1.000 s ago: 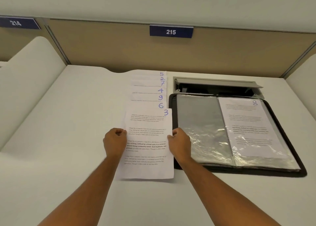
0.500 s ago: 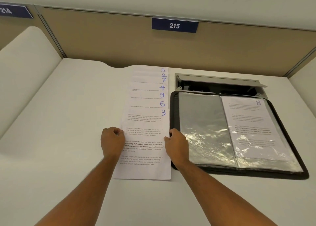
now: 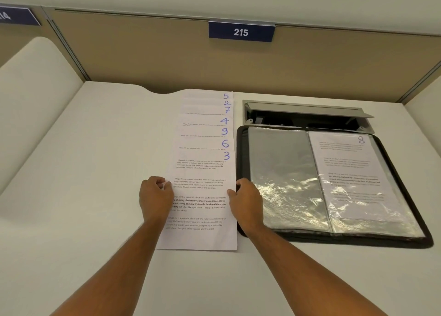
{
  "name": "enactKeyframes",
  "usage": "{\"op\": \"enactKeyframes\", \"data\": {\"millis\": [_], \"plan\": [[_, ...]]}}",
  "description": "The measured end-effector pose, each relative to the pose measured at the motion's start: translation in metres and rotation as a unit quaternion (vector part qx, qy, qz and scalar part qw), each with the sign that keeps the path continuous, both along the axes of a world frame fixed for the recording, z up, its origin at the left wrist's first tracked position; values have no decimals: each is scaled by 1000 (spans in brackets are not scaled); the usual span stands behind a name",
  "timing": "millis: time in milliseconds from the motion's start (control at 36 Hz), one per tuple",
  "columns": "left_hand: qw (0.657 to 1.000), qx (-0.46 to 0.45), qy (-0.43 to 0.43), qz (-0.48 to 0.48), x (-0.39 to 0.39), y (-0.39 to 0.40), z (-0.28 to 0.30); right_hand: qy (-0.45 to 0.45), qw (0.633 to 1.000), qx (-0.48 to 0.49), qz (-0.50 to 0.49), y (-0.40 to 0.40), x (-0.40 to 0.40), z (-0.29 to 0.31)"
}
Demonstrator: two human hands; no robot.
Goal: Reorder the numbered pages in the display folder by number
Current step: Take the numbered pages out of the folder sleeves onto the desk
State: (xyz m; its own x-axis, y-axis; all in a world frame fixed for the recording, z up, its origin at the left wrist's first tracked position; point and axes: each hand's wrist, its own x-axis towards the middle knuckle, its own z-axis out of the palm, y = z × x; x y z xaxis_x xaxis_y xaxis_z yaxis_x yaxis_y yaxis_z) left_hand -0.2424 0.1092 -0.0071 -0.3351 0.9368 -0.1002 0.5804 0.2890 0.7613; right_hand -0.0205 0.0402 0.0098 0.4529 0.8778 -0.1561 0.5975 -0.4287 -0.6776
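Observation:
A column of overlapping numbered pages lies on the white desk, showing 5, 2, 7, 4, 9, 6 from far to near. Page 3 [image 3: 202,172] lies nearest, on top. My left hand [image 3: 155,196] pinches its left edge with curled fingers. My right hand [image 3: 245,201] pinches its right edge. To the right lies the open black display folder [image 3: 241,153]. Its left sleeve [image 3: 279,172] holds no page; the right sleeve holds page 8 [image 3: 350,172].
A grey cable hatch [image 3: 307,112] stands open in the desk just behind the folder. A beige partition with a blue sign 215 [image 3: 241,32] closes the back. White side dividers [image 3: 31,96] flank the desk.
Both hands have slid page 3 a little away from me and straightened it, so its top lines up under page 6. The folder has not moved.

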Motion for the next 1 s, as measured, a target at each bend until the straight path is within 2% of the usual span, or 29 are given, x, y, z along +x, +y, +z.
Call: {"op": "enactKeyframes", "data": {"millis": [194, 389, 583, 722, 889, 1000], "plan": [[1000, 2, 2, 2, 2, -3, 4, 19, 1000, 15, -12, -1, 1, 0], [998, 37, 47, -26, 21, -16, 13, 22, 998, 56, -22, -13, 7, 10], [992, 54, 35, -110, 71, -37, 16, -12, 995, 92, -40, -38, 46, 9], [980, 70, 27, -186, 121, -57, 17, -78, 990, 95, -65, -61, 93, 4], [952, 64, 34, -298, 185, -78, 22, -164, 979, 54, -113, -99, 161, -3], [932, 30, 8, -362, 222, -90, 25, -187, 968, 12, -170, -122, 205, -11]]}}
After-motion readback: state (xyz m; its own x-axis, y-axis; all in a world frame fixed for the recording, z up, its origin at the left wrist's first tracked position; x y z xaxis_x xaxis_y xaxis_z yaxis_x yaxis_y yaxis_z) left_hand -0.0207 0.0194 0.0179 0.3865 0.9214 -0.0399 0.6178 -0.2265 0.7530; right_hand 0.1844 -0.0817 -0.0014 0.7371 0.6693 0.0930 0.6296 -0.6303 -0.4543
